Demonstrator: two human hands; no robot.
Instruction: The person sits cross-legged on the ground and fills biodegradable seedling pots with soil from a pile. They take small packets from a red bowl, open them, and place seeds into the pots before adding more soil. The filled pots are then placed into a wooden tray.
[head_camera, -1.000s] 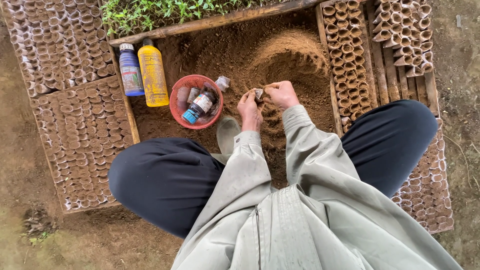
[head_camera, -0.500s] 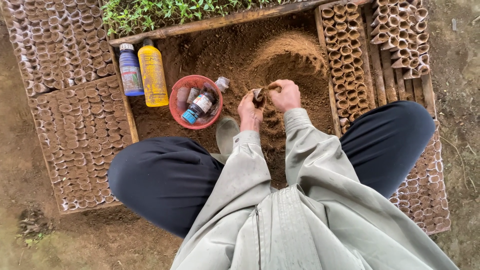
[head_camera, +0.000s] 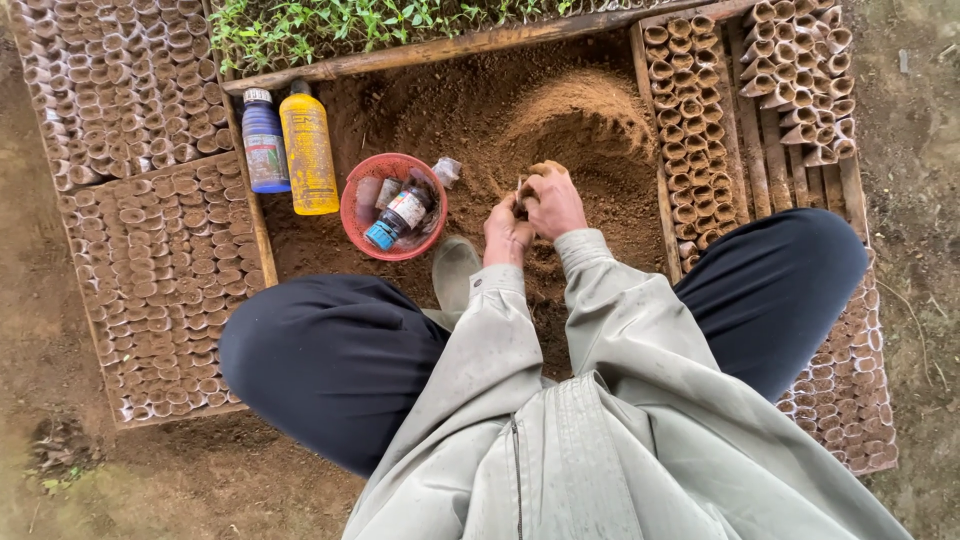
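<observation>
Bare soil bed (head_camera: 560, 110) framed by wooden planks, seen from above w/ person squatting over it; both hands meet just in front of the knees, over the dug-out foot of a soil mound (head_camera: 585, 105) lying just beyond them. Left hand (head_camera: 505, 232) & right hand (head_camera: 552, 200) pressed close together, fingers curled round a small leaf cup (head_camera: 520, 192) pinched between them; cup mostly hidden, only its pale edge shows at the fingertips; can't tell how full it is. Just left of the left hand: red bowl (head_camera: 393, 205) on the soil w/ a small blue-capped bottle (head_camera: 395, 215) lying in it. Further left, beside the bowl: yellow bottle (head_camera: 308, 148) & blue bottle (head_camera: 264, 140) side by side, touching. Right of the right hand, past a plank: rows of rolled leaf cups (head_camera: 690, 120) packed upright; more cups (head_camera: 150, 250) fill trays well left of the hands. Beyond the mound, far side from the hands: strip of green seedlings (head_camera: 350, 22). Grey boot toe (head_camera: 455, 268) just below the left wrist.
</observation>
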